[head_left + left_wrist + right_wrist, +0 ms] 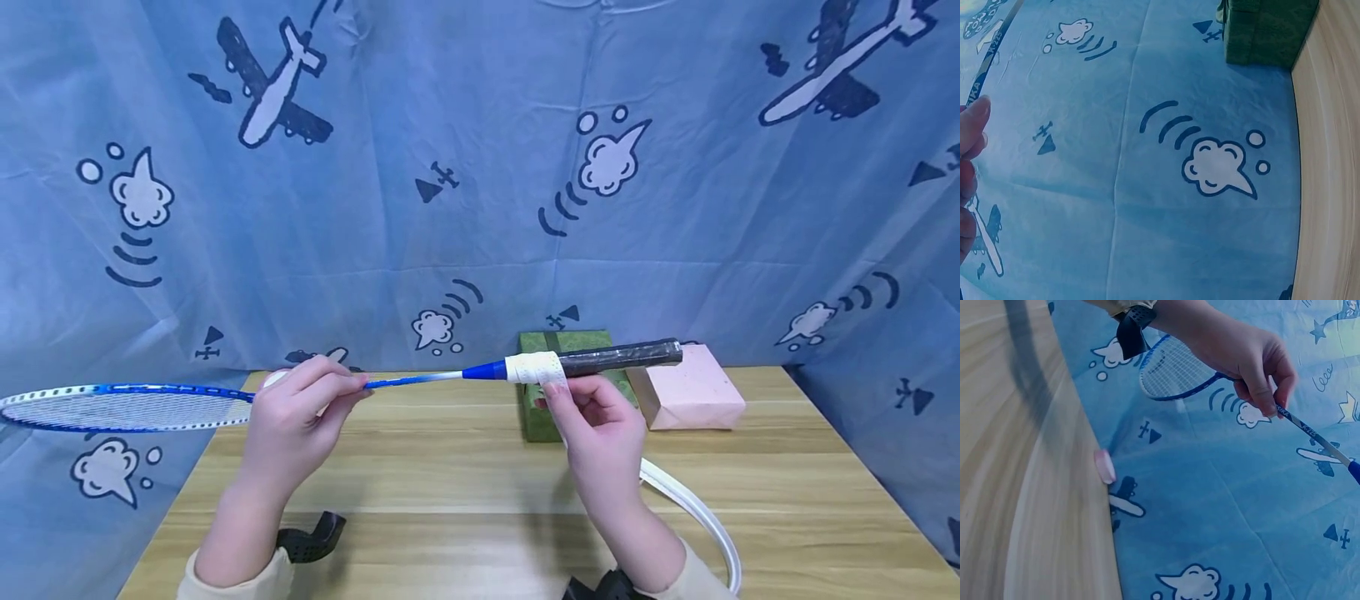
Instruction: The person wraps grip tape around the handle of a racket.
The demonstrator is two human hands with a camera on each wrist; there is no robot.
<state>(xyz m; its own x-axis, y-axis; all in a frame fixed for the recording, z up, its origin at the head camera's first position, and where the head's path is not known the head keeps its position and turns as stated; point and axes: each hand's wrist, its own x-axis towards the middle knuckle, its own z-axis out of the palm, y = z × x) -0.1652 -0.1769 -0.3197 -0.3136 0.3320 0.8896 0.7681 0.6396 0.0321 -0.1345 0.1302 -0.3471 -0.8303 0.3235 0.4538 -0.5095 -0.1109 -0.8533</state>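
A badminton racket (416, 380) is held level above the table, its blue and white head at the left and its black handle (622, 357) at the right. My left hand (300, 417) pinches the thin shaft between thumb and fingers. In the right wrist view, that same left hand (1257, 369) grips the shaft just past the head. White grip tape (528, 367) is wound around the handle's upper end, against the blue cone. My right hand (603, 425) pinches the tape at the underside of the handle. The tape's loose length (701, 508) trails down past the right forearm.
Behind the handle, a green box (536, 421) stands on the wooden table (420, 483), beside a pink box (693, 396). A small pink round item (1104, 466) sits at the table's edge. A blue patterned curtain (480, 167) hangs behind and at the sides.
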